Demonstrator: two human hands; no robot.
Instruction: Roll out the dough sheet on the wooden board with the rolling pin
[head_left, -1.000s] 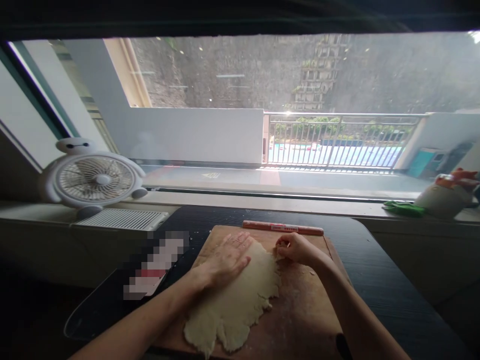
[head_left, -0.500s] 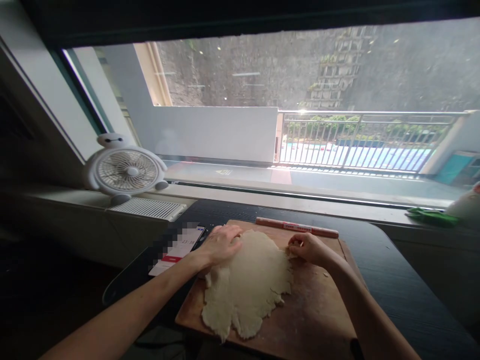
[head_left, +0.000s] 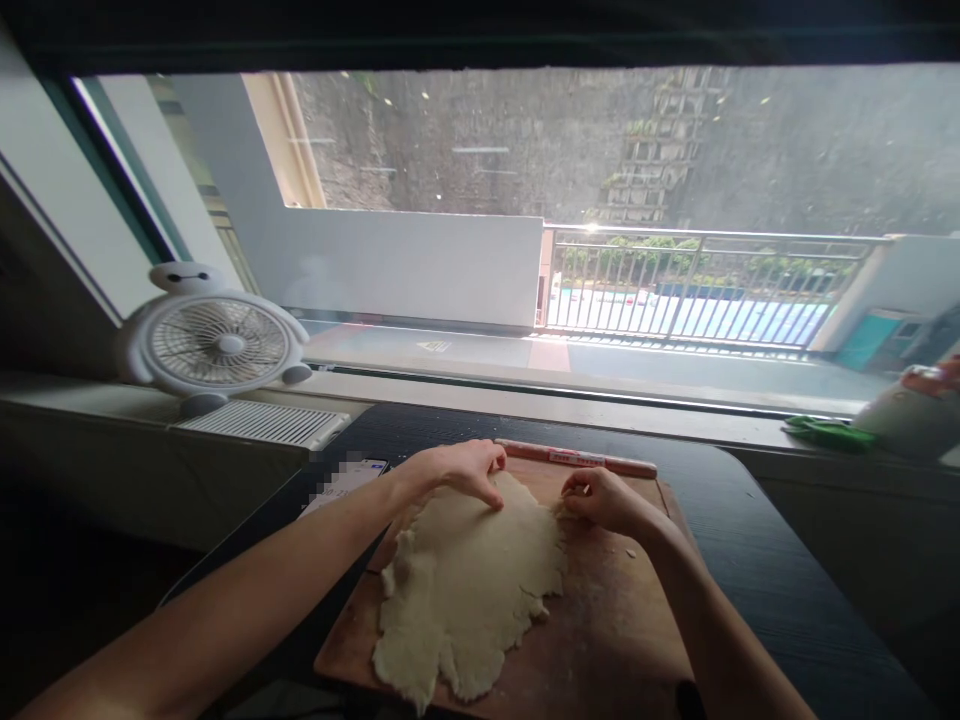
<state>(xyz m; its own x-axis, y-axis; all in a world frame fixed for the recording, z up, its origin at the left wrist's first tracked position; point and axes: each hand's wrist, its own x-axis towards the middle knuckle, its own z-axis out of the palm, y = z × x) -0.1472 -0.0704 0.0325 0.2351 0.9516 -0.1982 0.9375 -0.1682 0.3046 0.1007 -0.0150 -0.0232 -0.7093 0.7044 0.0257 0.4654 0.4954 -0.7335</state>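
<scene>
A flat, rolled-out sheet of pale dough with ragged edges lies on a wooden board. My left hand is over the dough's far end, its thumb apart from the fingers and nothing gripped between them. At the dough's upper right edge, my right hand is closed, thumb and fingertips pinching a bit of the edge. Behind both hands, along the board's far side, lies a wooden rolling pin with a red and white label.
A phone, partly covered by my left forearm, lies on the dark table left of the board. On the ledge stands a white fan. A green cloth-like item rests on the sill at right. A dough crumb sits on the board.
My left hand has moved right from the dough's left edge to over its far end, thumb and fingers now apart. My right hand keeps its pinch. The whole view has shifted slightly.
</scene>
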